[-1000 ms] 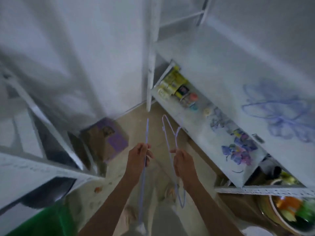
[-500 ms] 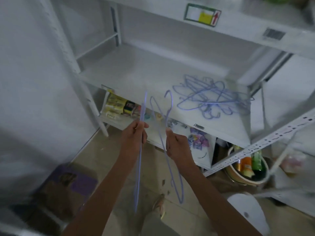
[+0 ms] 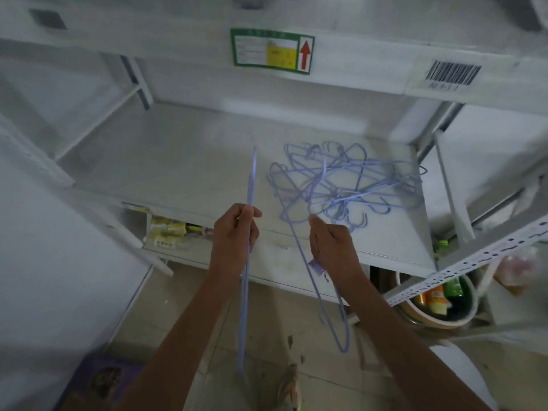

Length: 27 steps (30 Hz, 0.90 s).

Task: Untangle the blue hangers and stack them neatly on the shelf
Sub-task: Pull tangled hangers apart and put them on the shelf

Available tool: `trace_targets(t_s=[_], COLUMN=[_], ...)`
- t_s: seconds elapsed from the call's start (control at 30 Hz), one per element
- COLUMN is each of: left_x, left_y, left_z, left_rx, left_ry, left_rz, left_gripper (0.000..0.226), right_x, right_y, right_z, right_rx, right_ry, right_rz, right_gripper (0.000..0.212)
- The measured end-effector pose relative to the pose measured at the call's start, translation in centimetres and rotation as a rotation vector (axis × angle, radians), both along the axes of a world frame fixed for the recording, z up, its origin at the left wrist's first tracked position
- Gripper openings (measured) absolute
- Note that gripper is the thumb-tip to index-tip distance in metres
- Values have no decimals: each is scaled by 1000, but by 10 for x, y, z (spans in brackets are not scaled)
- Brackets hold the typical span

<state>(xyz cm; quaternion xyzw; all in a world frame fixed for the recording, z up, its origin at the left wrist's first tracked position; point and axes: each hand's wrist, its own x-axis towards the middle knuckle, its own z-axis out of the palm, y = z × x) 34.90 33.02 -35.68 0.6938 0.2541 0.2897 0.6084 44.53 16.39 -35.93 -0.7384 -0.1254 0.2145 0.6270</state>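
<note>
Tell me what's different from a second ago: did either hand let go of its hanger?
No. The view swung from the floor up to the shelf, bringing the tangled hangers into full view ahead. Both hands rose with it. Unchanged: the left hand still grips one blue hanger edge-on, the right hand another; the pile looks untouched.

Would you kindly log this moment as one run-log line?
left hand: holds hanger | right hand: holds second hanger | tangled pile: on shelf | stack: not started
</note>
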Motion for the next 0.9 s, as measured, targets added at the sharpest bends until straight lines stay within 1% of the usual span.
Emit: trace_targets(t_s=[0.07,0.17,0.3,0.33,0.4,0.5,0.57,0.67,0.73,0.8,0.83,0.9], left_x=[20,56,124,145,188,240,263,281,287,293,296,306], left_y=[8,21,25,25,22,23,24,25,25,24,23,21], left_z=[-1,-4,-21,-28,-46,-73,-88,-106,-112,-114,-114,-111], left_rx=[2,50,125,170,333,583,664,736,788,839,865,915], left_ry=[2,5,28,42,99,257,334,410,473,497,498,507], left_rz=[-30,-72,-156,-176,-230,-325,-352,-364,-361,-337,-330,-335], left_gripper=[28,27,29,30,34,38,35,30,30,32,33,35], right_x=[21,52,99,111,132,164,186,208,215,221,224,233], right_y=[0,-4,-23,-28,-39,-44,-43,-36,-30,-25,-23,-26], right_z=[1,-5,-27,-34,-44,-61,-76,-100,-113,-119,-120,-121], right_rx=[55,38,-114,-158,-237,-322,-347,-389,-443,-487,-546,-731], right_ry=[57,40,-178,-219,-249,-207,-134,-53,-44,-45,-54,-51], right_rz=[-63,-170,-315,-353,-433,-524,-626,-723,-748,-753,-738,-662], right_gripper=[61,64,66,66,62,64,66,62,63,66,67,68])
